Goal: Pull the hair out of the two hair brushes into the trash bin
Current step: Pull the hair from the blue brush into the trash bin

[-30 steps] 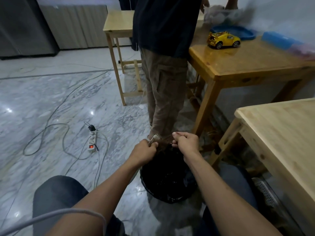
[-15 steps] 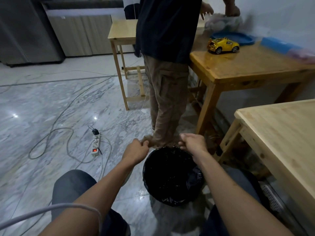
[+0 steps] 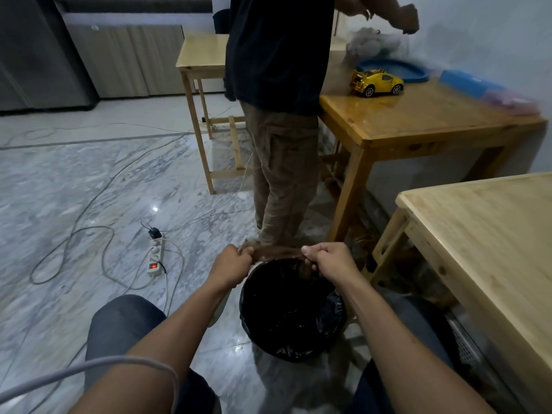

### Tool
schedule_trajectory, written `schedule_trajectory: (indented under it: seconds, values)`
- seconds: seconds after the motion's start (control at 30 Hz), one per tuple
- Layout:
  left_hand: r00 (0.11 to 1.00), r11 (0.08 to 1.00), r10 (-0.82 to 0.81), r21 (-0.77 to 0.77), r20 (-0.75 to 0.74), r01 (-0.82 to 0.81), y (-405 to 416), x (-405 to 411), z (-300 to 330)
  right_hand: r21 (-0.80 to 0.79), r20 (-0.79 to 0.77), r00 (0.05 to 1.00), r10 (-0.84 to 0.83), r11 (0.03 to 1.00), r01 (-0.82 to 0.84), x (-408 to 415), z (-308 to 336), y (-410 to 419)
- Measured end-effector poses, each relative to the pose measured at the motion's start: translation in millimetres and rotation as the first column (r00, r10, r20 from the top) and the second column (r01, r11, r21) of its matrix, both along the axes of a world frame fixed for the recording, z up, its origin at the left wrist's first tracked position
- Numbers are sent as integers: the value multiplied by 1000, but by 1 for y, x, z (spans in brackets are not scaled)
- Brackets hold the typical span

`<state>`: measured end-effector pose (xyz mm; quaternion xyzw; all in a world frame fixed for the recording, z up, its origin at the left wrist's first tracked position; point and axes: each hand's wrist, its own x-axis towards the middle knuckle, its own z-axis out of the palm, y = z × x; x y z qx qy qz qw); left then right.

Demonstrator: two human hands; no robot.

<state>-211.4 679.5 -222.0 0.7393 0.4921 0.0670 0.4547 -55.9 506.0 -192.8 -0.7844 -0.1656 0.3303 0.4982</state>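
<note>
A: Entry. Since the frame half a second back, our hands have drawn apart; a band of brown hair (image 3: 276, 253) now stretches between them where before the fists sat close with little showing.

B: Noted. We log position: the strand spans the far rim of the trash bin (image 3: 291, 309), which stands on the floor between our knees, lined with a black bag.

A: Technique for this step: we keep the pull directly over the bin mouth, so whatever tears loose falls inside. We judge a slow, steady pull better than a jerk, since tangled hair tends to snap and scatter.

B: Agreed. We should also lower both fists a little toward the opening before letting go; the clump now rides near the rim, not the centre.

A: Hands. Left hand (image 3: 231, 264): clenched, fingers curled tight on one end of the hair. Presumably a brush is inside that fist, but we cannot tell; none shows.

B: Right hand (image 3: 331, 259): clenched as well, pinching the other end, a dark tuft hanging below the knuckles into the bin.

A: Second brush: not located in view.
</note>
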Motion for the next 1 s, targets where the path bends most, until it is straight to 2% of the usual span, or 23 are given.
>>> schedule_trajectory:
  seconds: [0.17,0.33,0.53,0.6,0.7,0.83,0.9,1.0]
  values:
    - [984,989,142,60,-110,-136,24,-20,-10,-123,95,994,-59,990,71,16,-1,-13]
    - [1000,998,-12,54,18,11,6,-5,5,-306,143,969,201,940,-150,10,5,-9]
    - [976,991,-134,54,174,126,-29,19,26,-21,-41,938,344,938,-345,-16,12,13]
    - [973,988,-143,77,182,130,-27,19,31,15,-35,935,352,936,-352,-16,8,13]
    - [991,999,-26,45,135,20,-7,11,27,-32,49,951,304,952,-303,-10,11,7]
    - [971,978,210,-39,113,-207,27,-11,10,-142,137,928,347,934,-328,1,20,-11]
    - [971,974,226,-15,76,-225,35,-17,4,-161,145,933,329,938,-306,7,20,-18]
    - [987,988,148,38,65,-150,20,-8,17,-210,140,920,367,919,-335,8,21,-19]
